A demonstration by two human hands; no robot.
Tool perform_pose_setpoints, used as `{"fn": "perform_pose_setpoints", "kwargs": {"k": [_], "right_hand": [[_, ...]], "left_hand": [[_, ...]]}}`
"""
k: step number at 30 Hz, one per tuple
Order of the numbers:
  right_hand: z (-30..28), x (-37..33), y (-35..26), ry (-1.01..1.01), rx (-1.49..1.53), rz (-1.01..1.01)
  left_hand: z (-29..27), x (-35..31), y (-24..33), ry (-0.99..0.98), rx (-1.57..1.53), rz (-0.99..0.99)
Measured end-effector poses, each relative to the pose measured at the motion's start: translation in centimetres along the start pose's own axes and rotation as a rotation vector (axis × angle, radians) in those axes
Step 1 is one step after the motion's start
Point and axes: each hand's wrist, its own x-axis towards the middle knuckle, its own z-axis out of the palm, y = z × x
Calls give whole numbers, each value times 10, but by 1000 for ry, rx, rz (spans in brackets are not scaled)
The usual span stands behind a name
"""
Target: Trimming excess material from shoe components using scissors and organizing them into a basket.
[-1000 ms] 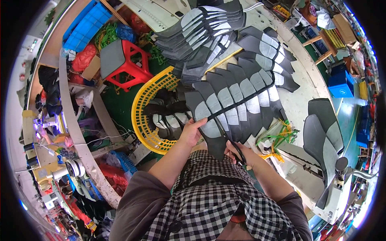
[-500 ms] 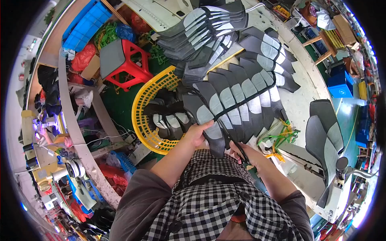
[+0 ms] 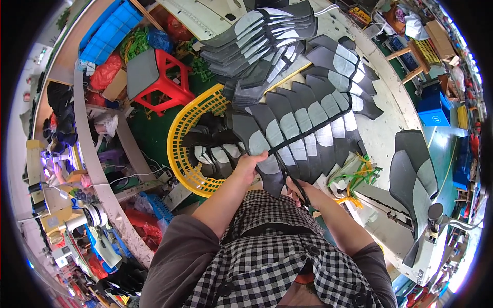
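My left hand (image 3: 248, 167) grips the near end piece (image 3: 257, 141) of a chain of black and grey fabric panels, thumb on top. Scissors (image 3: 281, 168) with black handles are in my right hand (image 3: 302, 192), fingers closed round the handles. Their blades point up and away, by the gap between the held piece and the neighbouring panels (image 3: 290, 128). A black strip joins the panels, which fan out to the right across the white table. Whether the blades are closed on the strip I cannot make out.
A yellow basket (image 3: 174, 149) holding similar pieces stands left of my hands. Behind it is a red and grey stool (image 3: 169, 84). Stacked panels (image 3: 251, 38) lie farther back on the table (image 3: 393, 102). Green and yellow straps (image 3: 359, 177) and two loose panels (image 3: 411, 164) lie right.
My right hand and the scissors have shifted slightly left and away from me. My left hand and the held end piece have moved a little left.
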Motion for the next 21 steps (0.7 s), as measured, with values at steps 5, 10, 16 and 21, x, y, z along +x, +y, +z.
{"fn": "perform_pose_setpoints", "kwargs": {"k": [5,10,16,21], "right_hand": [[2,2,-10,57,-28,9],[-15,-23,-6,140,-42,-17],[-40,-11,-10,92,-23,104],[-39,1,-11,72,-42,7]], "left_hand": [[6,-9,4,-81,-58,29],[-4,-9,7,-217,-6,95],[27,15,-4,-126,1,140],[31,4,-14,-75,-108,199]]}}
